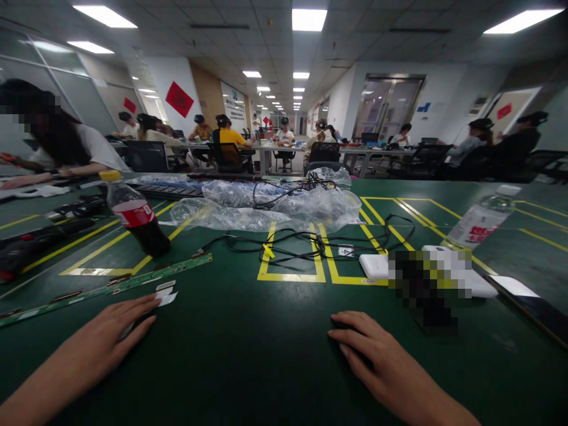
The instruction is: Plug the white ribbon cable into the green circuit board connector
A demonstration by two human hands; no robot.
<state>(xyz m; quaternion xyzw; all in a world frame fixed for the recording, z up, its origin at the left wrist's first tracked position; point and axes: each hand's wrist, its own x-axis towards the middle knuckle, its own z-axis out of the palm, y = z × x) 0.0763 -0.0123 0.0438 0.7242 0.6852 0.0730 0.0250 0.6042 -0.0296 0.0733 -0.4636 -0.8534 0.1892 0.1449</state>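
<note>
My left hand (pixel 110 331) lies low over the green table with its fingers stretched forward. Its fingertips touch a small white slip (pixel 167 298), and whether they press on it I cannot tell. Just beyond lies a second pale label (pixel 165 285). A long, narrow green circuit board (pixel 146 277) runs slantwise past that hand. On the right, my right hand (pixel 368 349) rests on the tabletop, fingers apart and slightly bent, holding nothing. The nearest things to it are a white case (pixel 373 267) and a blurred-out dark object (pixel 423 290).
A cola bottle (pixel 141 219) stands tilted in view at left. Clear plastic wrap (pixel 275 204) and black cables (pixel 284 245) lie ahead. A water bottle (pixel 483 216) and a phone (pixel 532 305) are at right. A co-worker (pixel 89 142) sits at far left.
</note>
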